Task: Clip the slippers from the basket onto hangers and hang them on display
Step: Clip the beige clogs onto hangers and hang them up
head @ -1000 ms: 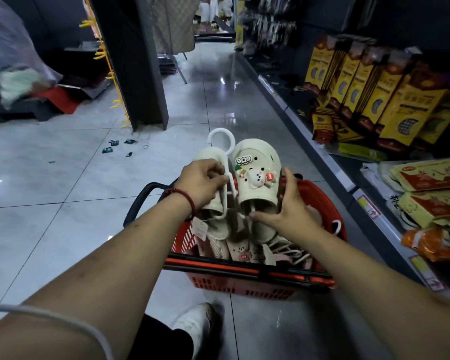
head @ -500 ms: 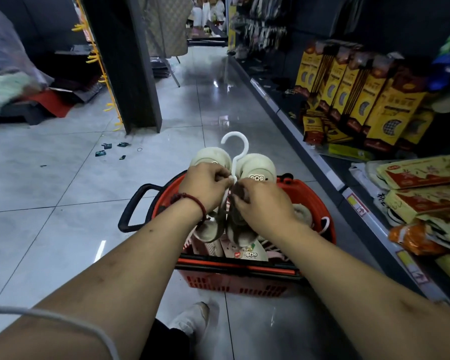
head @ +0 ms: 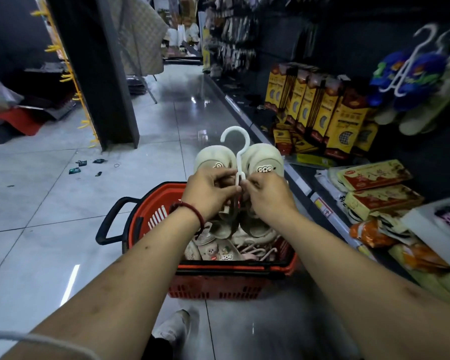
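Grip: our left hand (head: 209,194) and right hand (head: 266,197) pinch the hanger (head: 238,152) between the slippers (head: 263,159).
Tip: we should press until both hold.

A basket (head: 146,203) stands on the floor (head: 50,203) just left of the shelf (head: 320,201), loose slippers (head: 213,252) in it; above it, left hand (head: 208,193) and right hand (head: 268,196) pinch a hanger (head: 240,162) between a pair of slippers (head: 265,157).
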